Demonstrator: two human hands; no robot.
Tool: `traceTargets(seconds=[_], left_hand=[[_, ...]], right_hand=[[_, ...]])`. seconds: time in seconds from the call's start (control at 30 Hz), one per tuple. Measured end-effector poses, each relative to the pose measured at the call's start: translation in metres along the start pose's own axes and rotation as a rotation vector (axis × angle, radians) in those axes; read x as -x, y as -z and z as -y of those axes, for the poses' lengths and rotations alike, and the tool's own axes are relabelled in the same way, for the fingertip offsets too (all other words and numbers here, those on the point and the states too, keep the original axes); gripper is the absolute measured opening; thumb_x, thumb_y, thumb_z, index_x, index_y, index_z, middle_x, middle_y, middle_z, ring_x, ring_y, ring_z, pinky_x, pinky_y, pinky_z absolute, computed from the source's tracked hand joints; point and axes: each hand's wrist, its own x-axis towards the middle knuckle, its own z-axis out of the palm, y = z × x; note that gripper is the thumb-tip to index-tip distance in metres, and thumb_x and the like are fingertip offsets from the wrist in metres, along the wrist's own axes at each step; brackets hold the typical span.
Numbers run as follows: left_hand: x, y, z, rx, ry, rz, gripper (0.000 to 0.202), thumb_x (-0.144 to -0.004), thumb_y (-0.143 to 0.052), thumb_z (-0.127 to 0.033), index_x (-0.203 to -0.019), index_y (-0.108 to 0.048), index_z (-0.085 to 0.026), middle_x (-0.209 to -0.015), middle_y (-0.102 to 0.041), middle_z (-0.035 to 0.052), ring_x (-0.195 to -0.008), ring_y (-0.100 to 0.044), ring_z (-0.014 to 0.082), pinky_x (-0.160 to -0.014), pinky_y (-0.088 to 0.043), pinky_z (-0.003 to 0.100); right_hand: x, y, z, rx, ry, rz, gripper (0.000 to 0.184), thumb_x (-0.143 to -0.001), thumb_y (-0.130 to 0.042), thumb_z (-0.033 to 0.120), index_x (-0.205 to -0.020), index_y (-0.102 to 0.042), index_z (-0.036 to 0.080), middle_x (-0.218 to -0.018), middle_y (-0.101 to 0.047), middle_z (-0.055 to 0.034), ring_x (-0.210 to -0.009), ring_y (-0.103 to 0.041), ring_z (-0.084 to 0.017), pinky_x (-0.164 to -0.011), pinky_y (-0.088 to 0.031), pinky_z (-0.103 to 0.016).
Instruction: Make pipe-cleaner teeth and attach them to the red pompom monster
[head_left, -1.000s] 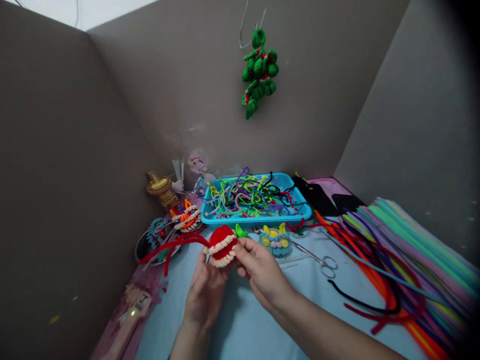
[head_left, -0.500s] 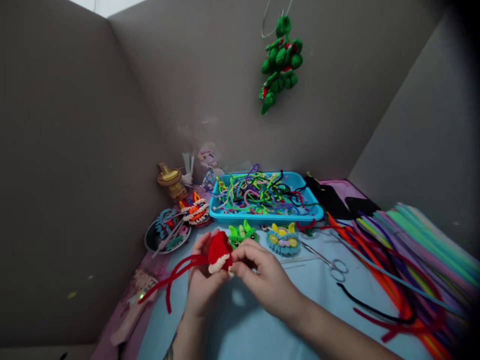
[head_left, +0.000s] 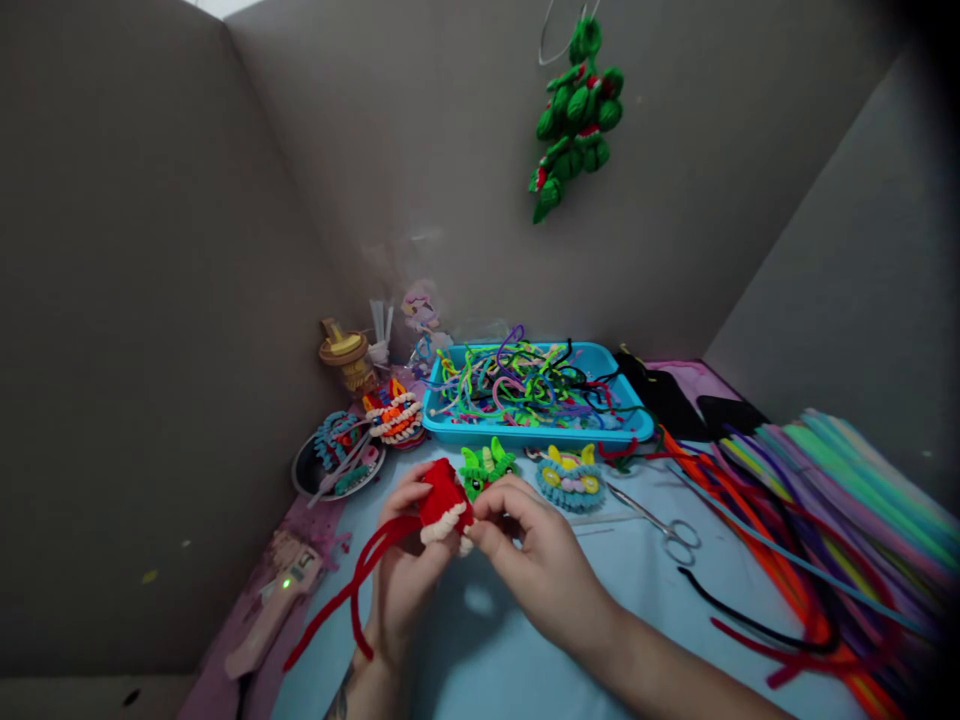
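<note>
A red pipe-cleaner piece (head_left: 443, 494) with a cream-white bumpy edge is held up above the blue table cover. My left hand (head_left: 405, 570) wraps round it from the left, thumb below and fingers behind. Long red pipe-cleaner ends (head_left: 360, 577) trail from it past my left wrist. My right hand (head_left: 529, 550) pinches the right side of the piece near the white edge, thumb and index finger together; the exact spot under the fingertips is hidden. Just behind my hands sit a green dragon-like head (head_left: 486, 468) and a blue-and-yellow one (head_left: 571, 478).
A blue tray (head_left: 540, 436) of tangled pipe cleaners stands at the back. Scissors (head_left: 660, 525) lie to the right, beside bundled pipe cleaners (head_left: 855, 500). On the left are a metal bowl (head_left: 307, 482) and a pink glue gun (head_left: 274, 605). A green ornament (head_left: 577, 120) hangs above.
The view has shifted slightly. The red piece has turned a little in my hands, and its trailing red ends have swung closer to my left wrist. Both hands keep their hold.
</note>
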Motion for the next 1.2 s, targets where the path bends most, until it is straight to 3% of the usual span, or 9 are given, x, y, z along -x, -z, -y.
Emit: traceTargets(seconds=[0.1, 0.27, 0.37, 0.47, 0.53, 0.63, 0.77, 1.0, 1.2], left_hand=[[0.001, 0.000, -0.004, -0.001, -0.020, 0.070, 0.046, -0.065, -0.077, -0.016, -0.104, -0.056, -0.029, -0.139, -0.043, 0.0038, -0.125, -0.046, 0.0286, -0.098, -0.043, 0.039], [-0.010, 0.014, -0.010, 0.167, 0.039, 0.348, 0.065, -0.063, -0.079, -0.030, -0.124, -0.054, -0.030, -0.140, -0.047, 0.0085, -0.129, -0.041, 0.0338, -0.102, -0.039, 0.046], [-0.022, 0.026, -0.008, 0.076, 0.069, 0.318, 0.042, -0.071, -0.074, -0.025, -0.112, -0.066, -0.026, -0.124, -0.061, 0.0098, -0.121, -0.050, 0.0314, -0.101, -0.040, 0.045], [-0.027, 0.029, -0.007, -0.038, 0.103, 0.254, 0.027, -0.082, -0.063, -0.029, -0.108, -0.068, -0.023, -0.122, -0.063, 0.0105, -0.119, -0.051, 0.0293, -0.101, -0.039, 0.044], [-0.027, 0.025, -0.009, -0.063, 0.095, 0.365, 0.029, -0.085, -0.059, -0.036, -0.110, -0.067, -0.024, -0.120, -0.064, 0.0107, -0.116, -0.054, 0.0286, -0.101, -0.039, 0.044], [-0.024, 0.014, -0.020, -0.224, 0.064, 0.657, 0.034, -0.085, -0.056, -0.043, -0.109, -0.068, -0.021, -0.124, -0.061, 0.0139, -0.120, -0.050, 0.0310, -0.102, -0.037, 0.044], [-0.020, 0.005, -0.034, -0.403, 0.004, 0.819, 0.021, -0.087, -0.054, -0.037, -0.095, -0.067, -0.022, -0.126, -0.056, 0.0132, -0.119, -0.049, 0.0296, -0.101, -0.036, 0.044], [-0.019, -0.001, -0.037, -0.527, -0.186, 0.821, 0.017, -0.090, -0.047, -0.022, -0.081, -0.061, -0.021, -0.082, -0.062, 0.0062, -0.090, -0.055, 0.0217, -0.089, -0.041, 0.038], [-0.018, 0.003, -0.031, -0.653, -0.301, 0.746, 0.016, -0.089, -0.047, -0.020, -0.082, -0.062, -0.021, -0.075, -0.063, 0.0054, -0.075, -0.054, 0.0205, -0.082, -0.039, 0.039]], right_hand=[[-0.001, 0.000, 0.000, 0.005, 0.004, -0.015, 0.010, -0.082, -0.058, 0.019, -0.072, -0.060, 0.020, -0.076, -0.053, -0.0003, -0.069, -0.051, -0.014, -0.059, -0.039, -0.023], [-0.011, 0.018, 0.005, 0.006, -0.009, 0.112, 0.014, -0.083, -0.055, 0.019, -0.070, -0.060, 0.019, -0.077, -0.057, -0.0015, -0.076, -0.056, -0.015, -0.068, -0.042, -0.026], [-0.017, 0.038, 0.013, 0.083, -0.037, 0.238, 0.013, -0.081, -0.056, 0.017, -0.068, -0.060, 0.019, -0.075, -0.058, -0.0008, -0.075, -0.056, -0.015, -0.067, -0.041, -0.025], [-0.019, 0.052, 0.018, 0.223, -0.042, 0.343, 0.013, -0.077, -0.058, 0.013, -0.066, -0.060, 0.019, -0.073, -0.057, 0.0005, -0.070, -0.054, -0.014, -0.061, -0.039, -0.024], [-0.018, 0.056, 0.017, 0.293, -0.021, 0.413, 0.014, -0.076, -0.057, 0.010, -0.067, -0.061, 0.020, -0.072, -0.057, 0.0012, -0.067, -0.053, -0.013, -0.060, -0.038, -0.023], [-0.016, 0.056, 0.011, 0.373, 0.047, 0.511, 0.019, -0.076, -0.053, 0.005, -0.067, -0.062, 0.020, -0.072, -0.058, 0.0008, -0.070, -0.054, -0.013, -0.063, -0.039, -0.023], [-0.015, 0.055, 0.004, 0.439, 0.096, 0.545, 0.020, -0.076, -0.052, 0.004, -0.069, -0.062, 0.020, -0.074, -0.058, 0.0002, -0.073, -0.054, -0.014, -0.065, -0.039, -0.024], [-0.019, 0.048, 0.000, 0.467, 0.096, 0.420, 0.015, -0.079, -0.055, 0.009, -0.073, -0.063, 0.020, -0.077, -0.057, -0.0006, -0.072, -0.053, -0.014, -0.065, -0.039, -0.025], [-0.016, 0.041, -0.008, 0.545, 0.116, 0.281, 0.013, -0.079, -0.054, 0.009, -0.071, -0.057, 0.019, -0.074, -0.055, -0.0005, -0.072, -0.050, -0.015, -0.063, -0.036, -0.026]])
